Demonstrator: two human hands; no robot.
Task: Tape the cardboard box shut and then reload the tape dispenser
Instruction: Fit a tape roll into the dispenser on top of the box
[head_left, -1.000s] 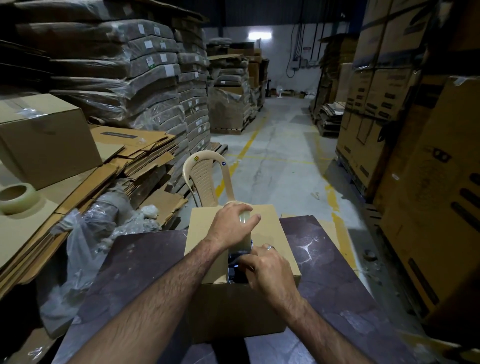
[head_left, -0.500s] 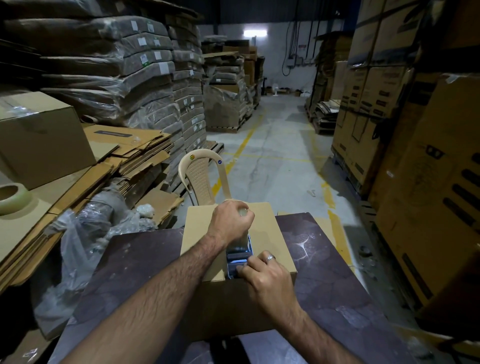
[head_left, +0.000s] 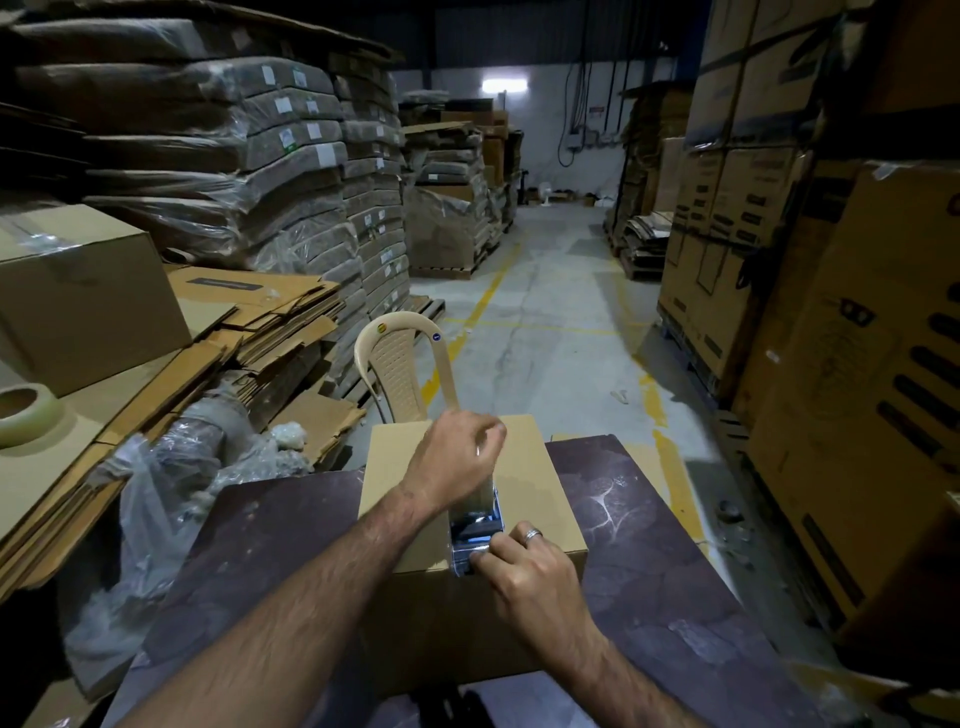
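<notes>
box: cardboard box (head_left: 540, 499) sits on the dark table (head_left: 649, 561), long axis running away from the viewer.
tape: clear strip (head_left: 475, 512) lies along the top seam.
left hand (head_left: 457, 462): fist closed on the strip's far end.
right hand (head_left: 524, 571): fingertips pinch the strip's near end at the box edge.
around: plastic chair (head_left: 400, 374) just behind the box; tape roll (head_left: 26, 415) well left on flattened cardboard (head_left: 156, 384).

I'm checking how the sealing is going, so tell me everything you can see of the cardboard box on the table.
The cardboard box is plain tan corrugated board, unprinted, with its top flaps down. It sits upright on the dark table, its far end toward a beige plastic chair. A strip of clear tape rises from its top centre. The left hand pulls that strip up over the far part of the top, while the right hand presses at the near edge, where shiny tape wraps over.
</notes>
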